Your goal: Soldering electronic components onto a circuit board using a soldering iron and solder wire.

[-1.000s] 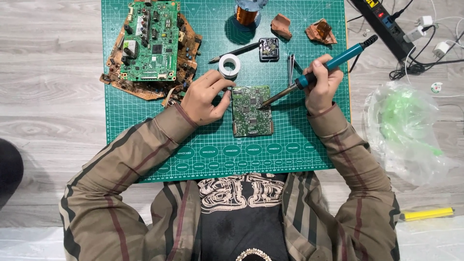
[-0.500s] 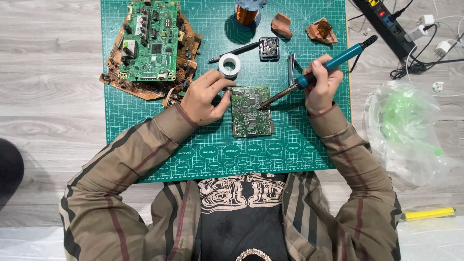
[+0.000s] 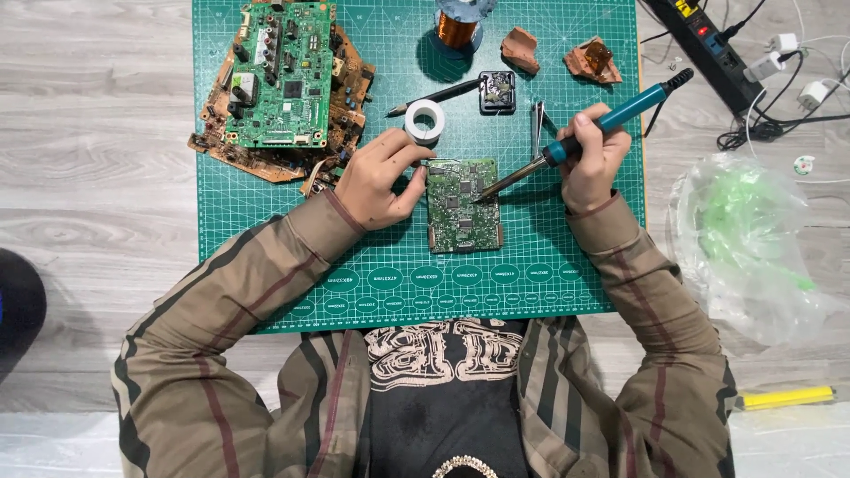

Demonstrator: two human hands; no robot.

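A small green circuit board [image 3: 460, 206] lies in the middle of the green cutting mat [image 3: 398, 274]. My left hand [image 3: 379, 177] rests at the board's left edge, fingers pinched near its top left corner, seemingly on a thin strand of solder wire. My right hand [image 3: 591, 155] grips a blue-handled soldering iron [image 3: 584, 137]. Its tip touches the upper right part of the board. A spool of solder [image 3: 424, 121] sits just above my left hand.
A stack of larger circuit boards [image 3: 283, 84] lies at the mat's top left. A copper wire spool [image 3: 458, 26], a small black part [image 3: 498, 91], tweezers [image 3: 537, 124] and brown fragments [image 3: 591, 60] lie along the top. Power strip [image 3: 699, 40] and plastic bag [image 3: 753, 243] lie right.
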